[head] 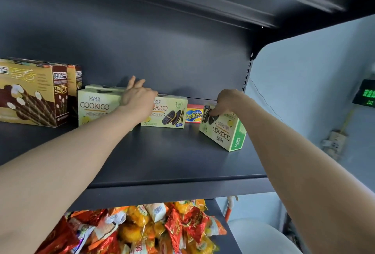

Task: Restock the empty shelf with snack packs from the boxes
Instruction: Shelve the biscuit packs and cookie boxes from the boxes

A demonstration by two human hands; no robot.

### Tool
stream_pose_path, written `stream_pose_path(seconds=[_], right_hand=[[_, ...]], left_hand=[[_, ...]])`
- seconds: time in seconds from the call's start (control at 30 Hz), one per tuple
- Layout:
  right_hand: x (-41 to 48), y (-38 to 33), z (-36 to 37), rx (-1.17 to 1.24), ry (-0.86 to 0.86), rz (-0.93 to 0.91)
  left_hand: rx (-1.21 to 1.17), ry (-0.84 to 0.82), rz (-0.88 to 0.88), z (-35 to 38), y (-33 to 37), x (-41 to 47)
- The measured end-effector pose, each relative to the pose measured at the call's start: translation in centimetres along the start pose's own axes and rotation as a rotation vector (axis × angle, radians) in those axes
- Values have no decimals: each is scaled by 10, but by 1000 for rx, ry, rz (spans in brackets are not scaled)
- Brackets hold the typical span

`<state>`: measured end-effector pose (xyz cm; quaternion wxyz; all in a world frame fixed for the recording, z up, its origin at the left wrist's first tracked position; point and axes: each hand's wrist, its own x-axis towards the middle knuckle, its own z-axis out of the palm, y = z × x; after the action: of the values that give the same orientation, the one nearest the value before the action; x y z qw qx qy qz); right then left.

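Note:
On the dark shelf (162, 158) stand two upright green COOKICO boxes, one on the left (95, 107) and one in the middle (168, 111). My left hand (136, 95) rests between them with its fingers stretched toward the back, touching the left box's top edge. To the right, a third COOKICO box (225, 132) leans tilted and upside down. My right hand (227, 101) holds its upper end, fingers curled over the top. A small red and yellow Zecheese pack (194, 114) stands behind, between the middle and right boxes.
Two brown and gold egg-roll boxes (34, 93) stand at the shelf's left end. The lower shelf holds a heap of red, orange and yellow snack bags (154, 227). A pale wall with a green-lit display (365, 93) lies to the right.

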<state>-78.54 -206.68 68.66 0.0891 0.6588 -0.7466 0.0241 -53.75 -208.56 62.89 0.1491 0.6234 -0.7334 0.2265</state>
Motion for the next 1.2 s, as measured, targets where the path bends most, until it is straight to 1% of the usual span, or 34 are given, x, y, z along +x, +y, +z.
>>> stream_pose_path(seconds=[0.07,0.1,0.17,0.23,0.3,0.4,0.43,0.53,0.57,0.6,0.67,0.7,0.77,0.8,0.87,1.03,1.1,1.2], right_hand=[[-3,3,0,57,-7,-29],[-4,4,-1,145,11,-55],[-10,6,-4,470,12,-136],[-13,4,-6,830,-29,-198],[-12,2,-8,1040,-88,-231],[-10,3,-12,1159,-211,-282],[-11,3,-13,1241,-253,-311],[-11,-2,-10,1557,-288,-363],[-11,-5,-8,1626,-283,-374],[-11,-9,-5,1676,-271,-372],[-11,-14,0,1734,-246,-329],[-10,-15,3,1696,-189,-315],[-8,-14,5,1452,-7,-323],[-7,-14,6,1350,45,-345],[-5,-14,6,1278,16,-395],[-5,-21,11,1303,-104,-514],[-4,-22,12,1254,-132,-504],[-3,-23,19,1055,-167,-465]], left_hand=[[-28,71,17,0,5,-1],[-89,130,34,-1,9,-1],[-307,228,44,-8,17,-2],[-574,226,-3,-19,25,-4],[-746,128,-39,-26,30,-5],[-856,-30,-31,-27,27,-8],[-961,-76,-42,-27,25,-10],[-1432,-257,-115,-23,27,-16],[-1520,-303,-114,-22,28,-17],[-1547,-319,-103,-22,29,-18],[-1525,-291,-95,-24,27,-20],[-1488,-265,-97,-25,24,-21],[-1361,-240,-86,-27,16,-22],[-1292,-241,-77,-28,13,-23],[-1201,-231,-71,-29,9,-24],[-1037,-153,-35,-37,3,-18],[-905,-145,8,-38,-3,-16],[-617,-134,117,-33,-10,-16]])
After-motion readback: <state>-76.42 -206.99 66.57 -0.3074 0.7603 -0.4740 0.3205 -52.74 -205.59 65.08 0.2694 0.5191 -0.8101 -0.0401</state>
